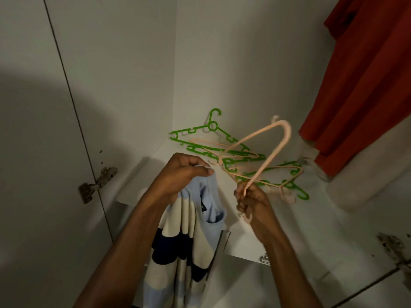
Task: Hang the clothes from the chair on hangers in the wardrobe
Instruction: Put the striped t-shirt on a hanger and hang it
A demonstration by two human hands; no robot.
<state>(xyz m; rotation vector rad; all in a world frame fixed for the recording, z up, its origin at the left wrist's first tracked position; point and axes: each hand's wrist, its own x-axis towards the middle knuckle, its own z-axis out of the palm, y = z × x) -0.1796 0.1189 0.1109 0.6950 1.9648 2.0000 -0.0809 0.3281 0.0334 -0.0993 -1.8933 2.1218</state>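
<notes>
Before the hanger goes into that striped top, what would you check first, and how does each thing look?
1. Left hand grips the striped sweater at the neck: ok.
2. Right hand holds the peach hanger: ok.
3. Held hanger lifted free of the green hangers in the pile: cannot tell.
4. Neck opening spread for the hanger: not ok, bunched.
5. Room beside the red garment: ok.
</notes>
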